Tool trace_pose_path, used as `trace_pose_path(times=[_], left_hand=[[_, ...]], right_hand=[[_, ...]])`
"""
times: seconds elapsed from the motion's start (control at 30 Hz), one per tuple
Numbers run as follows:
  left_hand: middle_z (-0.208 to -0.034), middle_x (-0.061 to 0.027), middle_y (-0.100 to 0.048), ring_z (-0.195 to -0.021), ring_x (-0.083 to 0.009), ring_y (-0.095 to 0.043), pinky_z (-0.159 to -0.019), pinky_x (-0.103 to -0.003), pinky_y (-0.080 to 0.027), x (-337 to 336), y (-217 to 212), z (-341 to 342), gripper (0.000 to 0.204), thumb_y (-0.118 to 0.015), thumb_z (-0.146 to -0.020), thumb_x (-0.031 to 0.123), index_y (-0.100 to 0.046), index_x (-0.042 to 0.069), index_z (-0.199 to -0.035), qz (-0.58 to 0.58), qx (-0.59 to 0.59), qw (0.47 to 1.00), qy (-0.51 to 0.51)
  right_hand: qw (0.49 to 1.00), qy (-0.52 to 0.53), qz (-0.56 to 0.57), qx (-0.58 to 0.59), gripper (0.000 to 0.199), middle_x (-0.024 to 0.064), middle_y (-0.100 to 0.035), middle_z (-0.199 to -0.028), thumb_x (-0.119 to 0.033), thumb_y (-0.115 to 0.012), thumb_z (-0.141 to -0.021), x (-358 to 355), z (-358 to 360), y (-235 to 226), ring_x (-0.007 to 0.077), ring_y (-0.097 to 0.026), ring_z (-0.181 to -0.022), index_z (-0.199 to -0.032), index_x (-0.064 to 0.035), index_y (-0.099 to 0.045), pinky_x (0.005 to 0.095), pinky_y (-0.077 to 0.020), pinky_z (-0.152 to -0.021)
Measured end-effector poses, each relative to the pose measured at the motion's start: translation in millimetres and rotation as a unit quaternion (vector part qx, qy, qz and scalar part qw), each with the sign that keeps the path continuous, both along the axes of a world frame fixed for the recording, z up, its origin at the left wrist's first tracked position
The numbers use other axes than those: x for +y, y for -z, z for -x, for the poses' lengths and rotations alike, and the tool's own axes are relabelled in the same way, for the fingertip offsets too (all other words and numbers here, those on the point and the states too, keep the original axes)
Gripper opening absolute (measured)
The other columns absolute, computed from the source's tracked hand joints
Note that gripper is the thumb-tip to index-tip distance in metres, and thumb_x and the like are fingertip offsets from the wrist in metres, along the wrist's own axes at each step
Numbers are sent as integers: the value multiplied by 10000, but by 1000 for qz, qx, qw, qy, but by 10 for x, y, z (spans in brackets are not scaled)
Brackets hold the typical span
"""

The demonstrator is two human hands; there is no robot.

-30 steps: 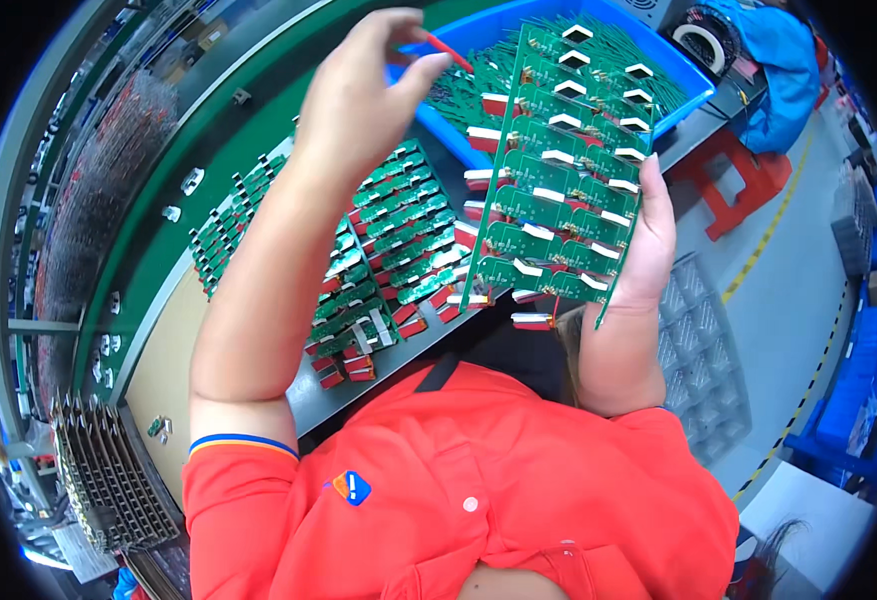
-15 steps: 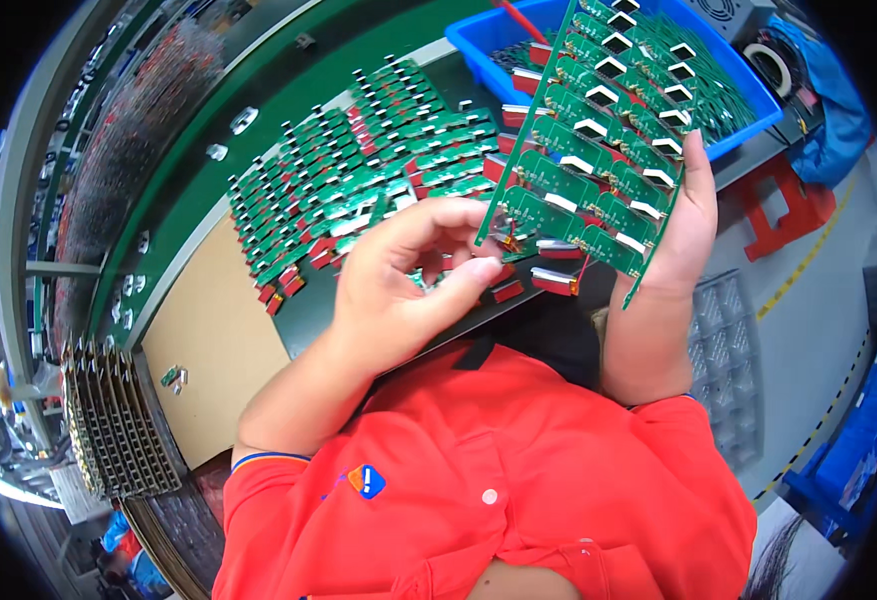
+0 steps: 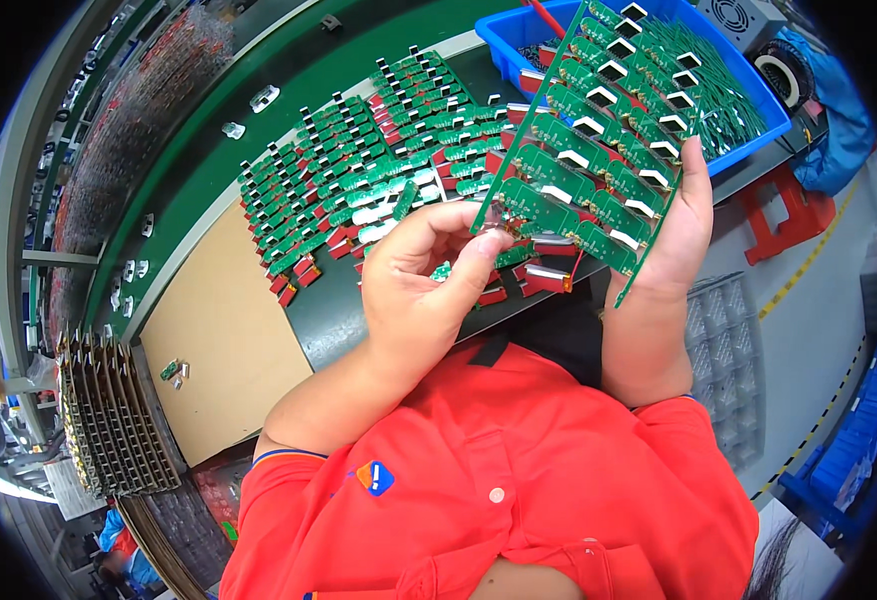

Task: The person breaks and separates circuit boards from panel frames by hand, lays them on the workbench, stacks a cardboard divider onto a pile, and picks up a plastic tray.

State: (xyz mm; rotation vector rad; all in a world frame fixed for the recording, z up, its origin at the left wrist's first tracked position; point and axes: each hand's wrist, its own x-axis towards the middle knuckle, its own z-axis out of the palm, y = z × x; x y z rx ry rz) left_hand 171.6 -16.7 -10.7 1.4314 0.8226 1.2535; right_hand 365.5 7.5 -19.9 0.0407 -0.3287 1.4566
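My right hand (image 3: 680, 225) grips the right edge of a green circuit board panel (image 3: 568, 190), thumb in front, the other fingers mostly behind it. The panel is tilted up and carries rows of small boards with white and black parts. Red blocks with silver edges (image 3: 546, 278) hang by thin wires at its lower and left edges. My left hand (image 3: 418, 275) is closed in a pinch at the panel's lower left corner. What lies between its thumb and index finger is too small to make out.
Many small green boards (image 3: 343, 150) with red blocks lie in rows on the dark table. A blue bin (image 3: 773, 135) of green strips stands behind the panel. A tan board (image 3: 223, 340) lies left; a red stool (image 3: 783, 215) stands on the floor at right.
My left hand has moved slightly right, closer under the panel's corner, and its thumb now sits higher. The panel is held nearly as before. The whole view has shifted a little.
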Motion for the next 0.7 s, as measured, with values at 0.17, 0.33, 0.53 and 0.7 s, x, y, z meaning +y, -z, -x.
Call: trace_pose_path(times=[0.17, 0.33, 0.53, 0.7], left_hand=[[-869, -51, -664, -781, -80, -613, -671, -200, -489, -7, -5, -10, 175, -635, -849, 31, -596, -22, -1011, 50, -56, 997, 15], [-874, -61, -668, -742, -67, -600, -635, -193, -487, -15, 2, -39, 153, -619, -873, 55, -605, -15, -1009, 86, -80, 993, 3], [-859, -62, -671, -714, -68, -602, -619, -196, -481, -7, 113, -18, 119, -628, -866, 48, -631, -20, -964, -42, -2, 999, -29], [-869, -66, -669, -705, -68, -599, -621, -197, -477, -2, 135, -60, 143, -631, -862, 44, -616, -20, -989, -40, -13, 998, -39]], right_hand=[[1000, 17, 15, -19, 464, 163, -564, -1203, -372, -358, -971, -7, -4, 16, 312, -577, -1059, -1253, -23, -474, 460, -466, -920], [999, 36, -1, -22, 411, 172, -579, -1189, -298, -360, -976, -8, 15, 1, 315, -595, -1044, -1245, -13, -484, 470, -485, -901], [999, -12, 26, -32, 391, 174, -608, -1135, -285, -393, -970, -17, 15, 9, 300, -614, -1002, -1209, 2, -508, 445, -497, -878], [1000, 10, 19, -14, 392, 174, -600, -1148, -283, -378, -974, -42, 41, -9, 306, -612, -1005, -1216, -1, -502, 453, -496, -877]])
